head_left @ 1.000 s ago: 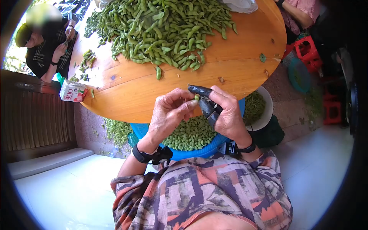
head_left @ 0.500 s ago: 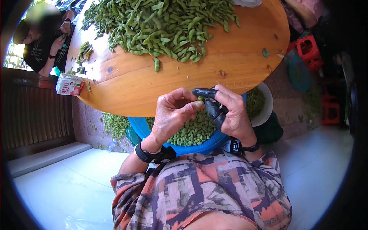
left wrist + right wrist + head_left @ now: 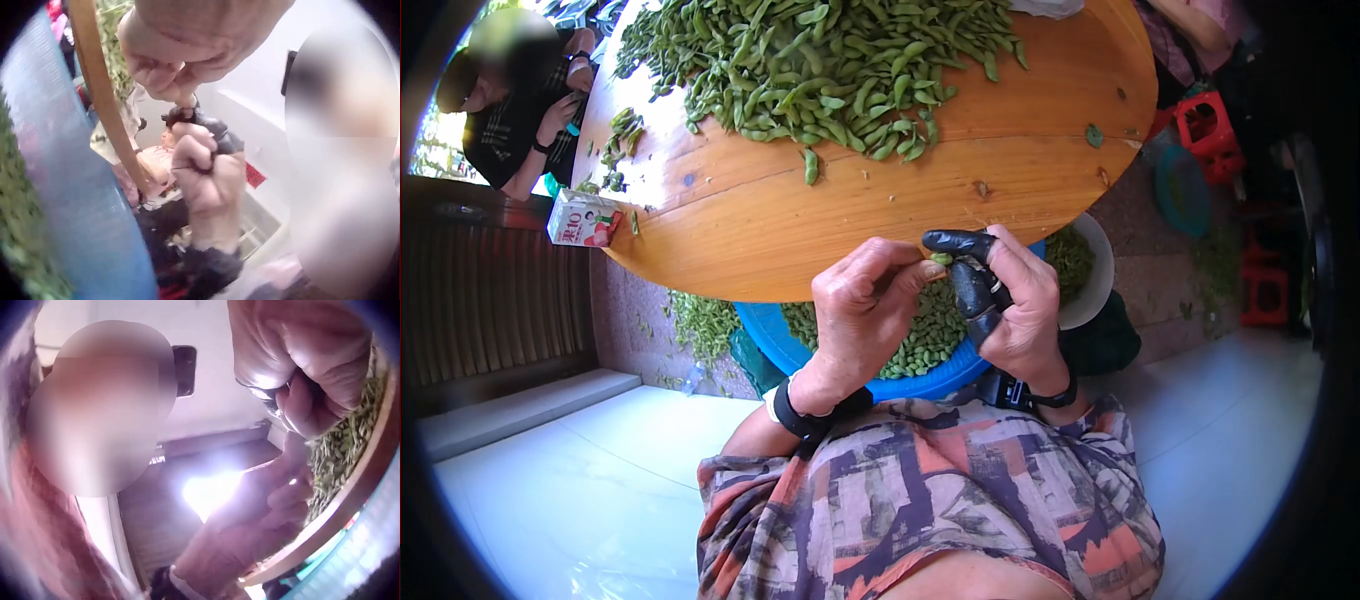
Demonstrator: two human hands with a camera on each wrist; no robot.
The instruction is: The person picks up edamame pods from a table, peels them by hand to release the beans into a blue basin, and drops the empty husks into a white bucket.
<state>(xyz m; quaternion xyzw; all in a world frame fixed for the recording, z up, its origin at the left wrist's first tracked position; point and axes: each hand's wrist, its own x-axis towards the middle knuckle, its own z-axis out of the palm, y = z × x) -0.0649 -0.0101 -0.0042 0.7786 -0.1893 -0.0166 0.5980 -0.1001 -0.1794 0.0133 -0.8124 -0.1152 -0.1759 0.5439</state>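
One green pod (image 3: 941,259) between left hand (image 3: 862,305) and right hand (image 3: 1015,300), in both hands' fingertip pinch.

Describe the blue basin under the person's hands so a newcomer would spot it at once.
Start at the large wooden table; the blue basin sits below its near edge, partly hidden by it. In the head view, the left hand and right hand partly cover it. Unlike the white bowl to its right, it holds loose, pale green beans.
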